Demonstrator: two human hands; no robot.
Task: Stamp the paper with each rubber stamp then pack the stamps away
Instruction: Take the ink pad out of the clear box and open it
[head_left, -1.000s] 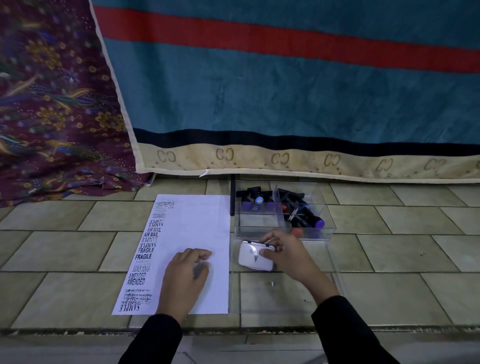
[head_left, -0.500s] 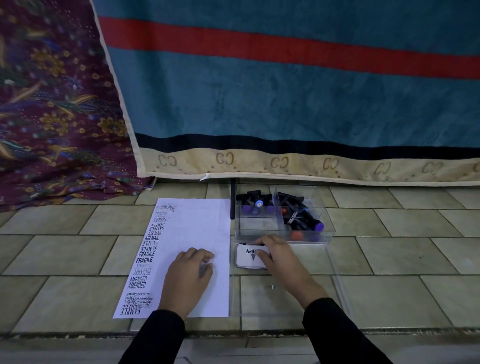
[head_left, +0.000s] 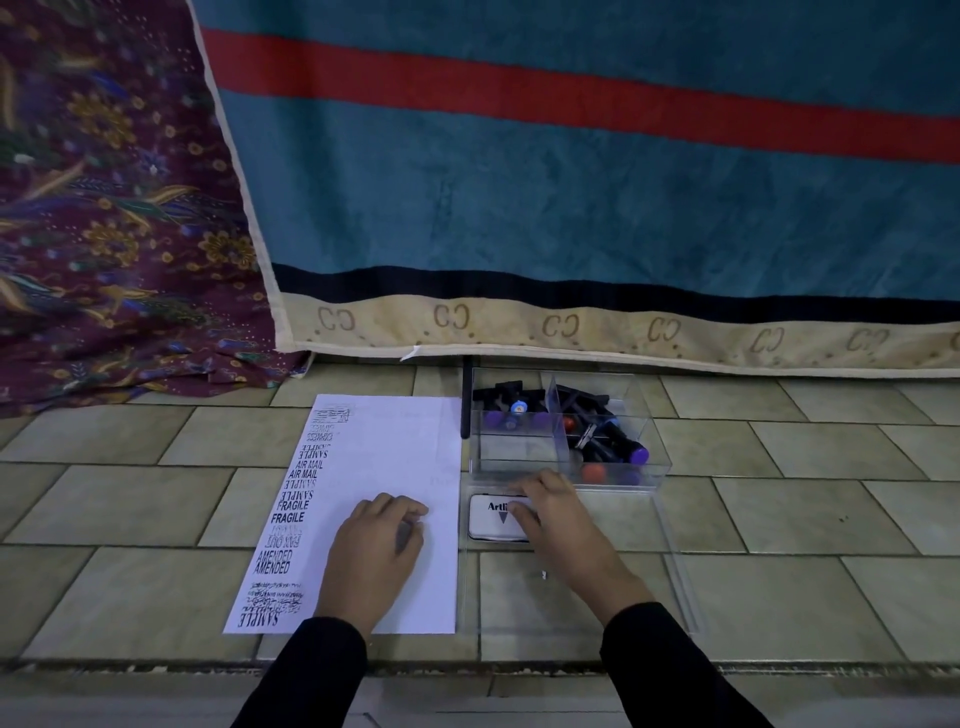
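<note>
A white sheet of paper (head_left: 384, 457) lies on the tiled floor, with a column of black stamp prints down its left side. My left hand (head_left: 376, 551) rests on its lower middle, fingers loosely curled, holding nothing. Right of the sheet a white ink pad (head_left: 491, 519) with a black label lies flat in a shallow clear tray (head_left: 649, 571). My right hand (head_left: 561, 530) covers the pad's right half, fingers curled over it. Behind it stands a clear two-compartment box (head_left: 519, 457) holding several black rubber stamps (head_left: 608, 441) with purple and orange ends.
A thin black stick (head_left: 466, 400) lies between the paper and the box. A teal blanket (head_left: 571, 182) with a red stripe hangs right behind the box, and a purple patterned cloth (head_left: 104, 234) is at the left. The tiled floor drops at a step edge (head_left: 467, 667) near me.
The ink pad was tilted up in my right hand a second ago; it now lies flat in the clear tray, a little farther from me. My left hand has stayed on the paper.
</note>
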